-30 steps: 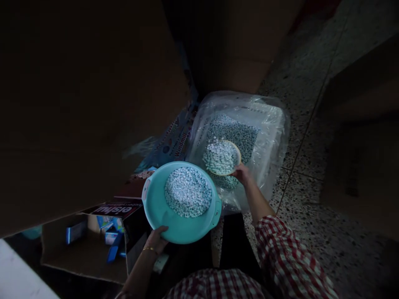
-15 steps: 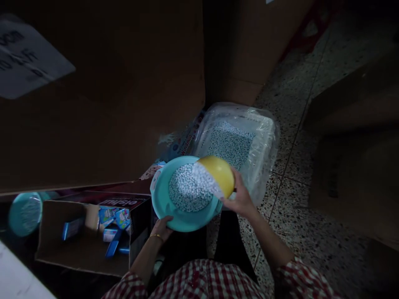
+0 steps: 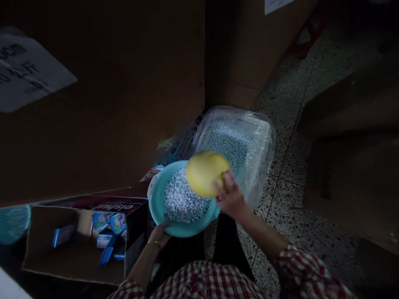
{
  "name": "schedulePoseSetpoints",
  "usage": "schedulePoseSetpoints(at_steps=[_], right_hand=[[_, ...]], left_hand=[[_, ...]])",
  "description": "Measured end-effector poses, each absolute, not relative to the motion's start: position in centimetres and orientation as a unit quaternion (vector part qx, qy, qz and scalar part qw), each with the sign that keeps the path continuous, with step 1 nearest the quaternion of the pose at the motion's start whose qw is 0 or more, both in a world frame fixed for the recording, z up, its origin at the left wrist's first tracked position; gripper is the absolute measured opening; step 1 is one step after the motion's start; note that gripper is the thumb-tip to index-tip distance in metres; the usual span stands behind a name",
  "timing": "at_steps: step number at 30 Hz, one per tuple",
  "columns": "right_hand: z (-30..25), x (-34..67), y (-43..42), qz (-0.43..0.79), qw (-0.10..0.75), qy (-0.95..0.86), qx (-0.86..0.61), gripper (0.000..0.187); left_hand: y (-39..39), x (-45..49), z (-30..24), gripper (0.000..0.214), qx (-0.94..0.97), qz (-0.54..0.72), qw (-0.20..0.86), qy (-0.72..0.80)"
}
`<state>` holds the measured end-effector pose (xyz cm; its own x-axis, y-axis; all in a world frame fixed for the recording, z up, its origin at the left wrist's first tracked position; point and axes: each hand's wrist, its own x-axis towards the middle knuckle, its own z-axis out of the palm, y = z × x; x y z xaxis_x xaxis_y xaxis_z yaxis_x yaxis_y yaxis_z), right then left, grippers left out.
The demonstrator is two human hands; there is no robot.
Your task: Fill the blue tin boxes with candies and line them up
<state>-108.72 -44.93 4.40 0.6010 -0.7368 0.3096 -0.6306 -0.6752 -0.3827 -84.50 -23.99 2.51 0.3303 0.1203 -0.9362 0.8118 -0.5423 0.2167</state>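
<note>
My left hand point(image 3: 160, 235) grips the near rim of a turquoise basin point(image 3: 187, 231), which is tilted a little. Many small pale pellets point(image 3: 181, 198) lie in the basin. In my right hand point(image 3: 230, 197) is a yellow bowl point(image 3: 205, 173), blurred by motion and turned over above the basin's right side. Its underside faces me, so its inside is hidden. Just beyond the basin stands a container lined with clear plastic point(image 3: 258, 162), holding more of the pale pellets point(image 3: 232, 143).
A large cardboard box point(image 3: 102, 112) rises at the left and front. At lower left an open carton point(image 3: 77, 265) holds several small blue packets point(image 3: 107, 238), with another turquoise tub point(image 3: 14, 224) beside it. More cardboard point(image 3: 352, 174) stands on the speckled floor point(image 3: 286, 166) at right.
The yellow bowl has tipped from its side to upside down over the basin, and the pellets visible in it no longer show. The heap in the basin looks larger.
</note>
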Motion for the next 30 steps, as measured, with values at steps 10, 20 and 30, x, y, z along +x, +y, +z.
schedulePoseSetpoints(at_steps=[10, 20, 30], right_hand=[[-12.8, -106.8, -64.5, -0.006, 0.200, 0.544, -0.815, 0.088], [-18.1, -108.9, -57.0, -0.022, 0.652, 0.567, -0.503, 0.091], [-18.7, -108.5, -50.7, -0.101, 0.862, 0.458, -0.191, 0.060]], left_hand=[[-24.5, -84.7, 2.5, 0.052, 0.794, -0.416, 0.327, 0.299], [-25.4, -84.3, 2.2, 0.056, 0.785, -0.419, 0.316, 0.330], [-25.6, -84.0, 1.9, 0.053, 0.791, -0.414, 0.301, 0.336]])
